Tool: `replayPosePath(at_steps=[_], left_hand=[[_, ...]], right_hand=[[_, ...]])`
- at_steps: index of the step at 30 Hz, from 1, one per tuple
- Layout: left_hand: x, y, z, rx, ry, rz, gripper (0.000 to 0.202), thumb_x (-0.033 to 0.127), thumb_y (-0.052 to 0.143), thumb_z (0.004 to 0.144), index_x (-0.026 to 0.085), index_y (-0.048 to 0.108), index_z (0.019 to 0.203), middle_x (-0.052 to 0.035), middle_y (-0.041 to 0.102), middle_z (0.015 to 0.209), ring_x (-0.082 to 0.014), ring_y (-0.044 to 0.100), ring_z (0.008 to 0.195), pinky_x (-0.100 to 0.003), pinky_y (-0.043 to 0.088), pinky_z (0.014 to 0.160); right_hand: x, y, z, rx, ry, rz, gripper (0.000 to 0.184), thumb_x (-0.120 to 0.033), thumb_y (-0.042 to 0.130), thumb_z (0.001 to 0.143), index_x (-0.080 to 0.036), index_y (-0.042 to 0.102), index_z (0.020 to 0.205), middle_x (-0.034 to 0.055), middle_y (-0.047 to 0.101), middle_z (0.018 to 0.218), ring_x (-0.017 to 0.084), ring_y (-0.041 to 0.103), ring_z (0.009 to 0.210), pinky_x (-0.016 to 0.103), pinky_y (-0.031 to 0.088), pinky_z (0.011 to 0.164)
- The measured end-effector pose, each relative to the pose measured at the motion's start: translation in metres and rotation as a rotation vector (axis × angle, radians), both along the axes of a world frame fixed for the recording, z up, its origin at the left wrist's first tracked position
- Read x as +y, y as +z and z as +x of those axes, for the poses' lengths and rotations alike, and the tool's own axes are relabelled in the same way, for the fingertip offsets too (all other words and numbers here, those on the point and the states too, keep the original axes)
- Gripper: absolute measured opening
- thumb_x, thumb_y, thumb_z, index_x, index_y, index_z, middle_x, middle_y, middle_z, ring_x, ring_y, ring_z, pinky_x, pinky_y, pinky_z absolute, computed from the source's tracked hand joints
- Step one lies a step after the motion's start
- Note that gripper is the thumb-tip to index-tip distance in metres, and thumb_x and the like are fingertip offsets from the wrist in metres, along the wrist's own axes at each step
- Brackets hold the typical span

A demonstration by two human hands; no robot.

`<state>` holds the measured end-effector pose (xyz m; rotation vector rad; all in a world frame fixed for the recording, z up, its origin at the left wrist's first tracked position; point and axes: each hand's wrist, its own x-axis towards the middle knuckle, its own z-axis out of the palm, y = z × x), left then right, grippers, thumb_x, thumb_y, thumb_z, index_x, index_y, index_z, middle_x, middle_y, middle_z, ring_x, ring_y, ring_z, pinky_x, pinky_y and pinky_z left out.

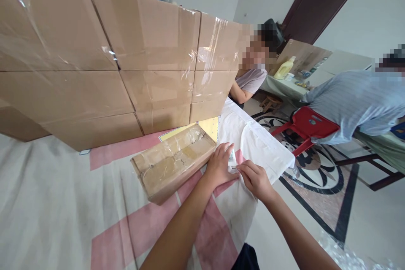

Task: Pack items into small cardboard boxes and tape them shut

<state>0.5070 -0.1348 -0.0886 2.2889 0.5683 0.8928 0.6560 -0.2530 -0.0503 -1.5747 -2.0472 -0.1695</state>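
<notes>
Packet (232, 159): small, white, printed, slim and straight-edged; between both hands above the table, near the carton. Clock positions taken from it.

Progress, judged: handling under way. Packet in hand, not yet released; whether its end is open or sealed cannot be told, so what is left on it is uncertain. Carton taped; whether fully closed, unclear.

Left to right:
- 8 o'clock: cloth (53, 202), greyish white with pink blocks, soft, creased.
- 10 to 11 o'clock: stack (155, 38) of brown cardboard boxes, flat faces, glossy clear tape catching light.
- 9 o'clock: carton (180, 156), long, low, brown; top scuffed, edges worn, tape wrinkled.
- 9 o'clock, at packet: left hand (218, 162), curled round it, fingers above, thumb below; holding it.
- 4 o'clock, at packet: right hand (255, 177), fingertips pinched narrow at its lower corner; whether they clamp it, cannot tell.
- 2 o'clock: red seat (311, 123), smooth, rigid, plastic-looking, under a seated person (357, 101) in a striped shirt.
- 4 o'clock, well apart: clear film (348, 253), crumpled, shiny.
</notes>
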Motion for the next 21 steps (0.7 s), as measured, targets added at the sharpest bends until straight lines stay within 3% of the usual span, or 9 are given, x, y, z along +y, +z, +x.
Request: replayPosePath(at_steps=[6,14,21], left_hand=[[0.001,0.002,0.001,0.020,0.002,0.002,0.104,0.050,0.081,0.069,0.024,0.027,0.153,-0.0144,0.041,0.153,-0.0349,0.035,0.144,-0.052,0.036,0.116],[0.001,-0.001,0.002,0.031,0.017,0.046,0.092,0.039,0.073,0.075,0.021,0.027,0.152,-0.0157,0.040,0.154,-0.0348,0.034,0.145,-0.054,0.038,0.113],[0.000,-0.001,0.004,0.023,0.024,0.064,0.092,0.039,0.073,0.075,0.023,0.026,0.152,-0.0161,0.043,0.152,-0.0356,0.038,0.142,-0.056,0.041,0.110]], right_hand=[[-0.015,-0.012,-0.013,0.077,-0.062,0.020,0.022,-0.017,0.048,0.098,-0.022,0.068,0.103,0.0085,0.068,0.088,0.021,0.066,0.075,0.033,0.053,0.064],[-0.023,-0.026,-0.028,-0.024,-0.165,0.022,0.024,-0.019,0.045,0.101,-0.020,0.068,0.106,0.0067,0.067,0.076,0.020,0.063,0.066,0.032,0.049,0.060],[-0.024,-0.036,-0.032,0.076,-0.210,0.073,0.022,-0.019,0.046,0.100,-0.023,0.066,0.109,0.0055,0.069,0.076,0.020,0.065,0.063,0.031,0.049,0.058]])
